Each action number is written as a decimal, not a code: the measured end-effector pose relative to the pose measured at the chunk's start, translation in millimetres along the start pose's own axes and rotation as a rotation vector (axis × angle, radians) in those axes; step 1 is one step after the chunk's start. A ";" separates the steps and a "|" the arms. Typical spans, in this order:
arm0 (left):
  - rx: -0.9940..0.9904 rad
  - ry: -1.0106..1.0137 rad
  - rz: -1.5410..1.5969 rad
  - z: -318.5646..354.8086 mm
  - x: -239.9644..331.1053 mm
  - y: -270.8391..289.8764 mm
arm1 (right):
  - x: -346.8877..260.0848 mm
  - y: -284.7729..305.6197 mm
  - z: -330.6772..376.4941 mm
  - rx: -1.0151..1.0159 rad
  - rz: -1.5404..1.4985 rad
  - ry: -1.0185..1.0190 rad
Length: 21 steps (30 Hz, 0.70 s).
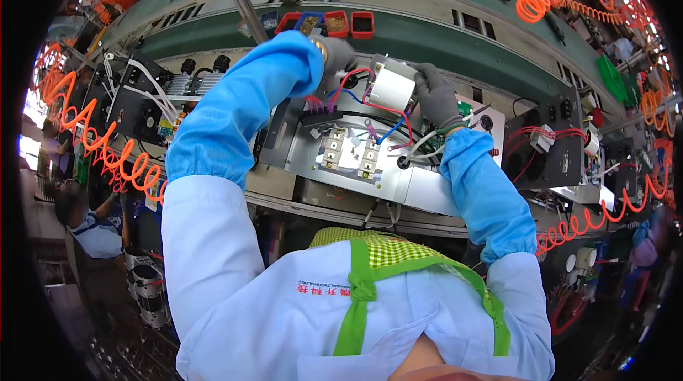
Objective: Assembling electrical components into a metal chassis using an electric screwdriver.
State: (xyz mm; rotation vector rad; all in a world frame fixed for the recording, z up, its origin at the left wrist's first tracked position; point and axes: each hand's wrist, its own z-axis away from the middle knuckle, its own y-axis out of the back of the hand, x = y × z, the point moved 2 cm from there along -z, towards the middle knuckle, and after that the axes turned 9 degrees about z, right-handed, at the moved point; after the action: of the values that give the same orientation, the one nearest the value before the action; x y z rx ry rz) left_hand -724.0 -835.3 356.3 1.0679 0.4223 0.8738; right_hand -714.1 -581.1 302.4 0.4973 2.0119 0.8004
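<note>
Right hand (435,96) clamps the white cylindrical part (392,88) at twelve o'clock above the metal chassis (356,160), left hand (334,54) pinching its red wire (356,76) — looks light, rigid, best held by the body, not the leads.

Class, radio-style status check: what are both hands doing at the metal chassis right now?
Left hand gloved, closed near red wire. Right hand gripping white cylindrical part above metal chassis. Red and blue wires trail across the work.

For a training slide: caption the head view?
Gloved left hand and right hand wiring a white round part above a metal plate.
</note>
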 end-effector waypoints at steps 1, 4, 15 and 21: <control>0.156 0.131 0.065 -2.3 1.3 12.0 | -3.7 -0.4 -0.7 -0.012 -0.035 -0.027; 0.314 0.376 0.296 -34.6 -53.1 -12.4 | -20.1 -7.7 1.4 -0.041 -0.008 0.046; 0.649 0.120 0.364 -3.9 29.0 47.2 | -23.1 -18.0 7.3 -0.088 0.009 0.140; 1.173 -0.475 0.930 223.2 147.4 -24.2 | -19.4 -9.8 -4.7 -0.162 0.162 0.188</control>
State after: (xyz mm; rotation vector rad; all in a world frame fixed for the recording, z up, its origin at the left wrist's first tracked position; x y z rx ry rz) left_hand -472.8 -853.1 449.5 2.6152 -0.0501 1.1245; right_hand -708.3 -601.6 308.9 0.5114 2.0746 1.1362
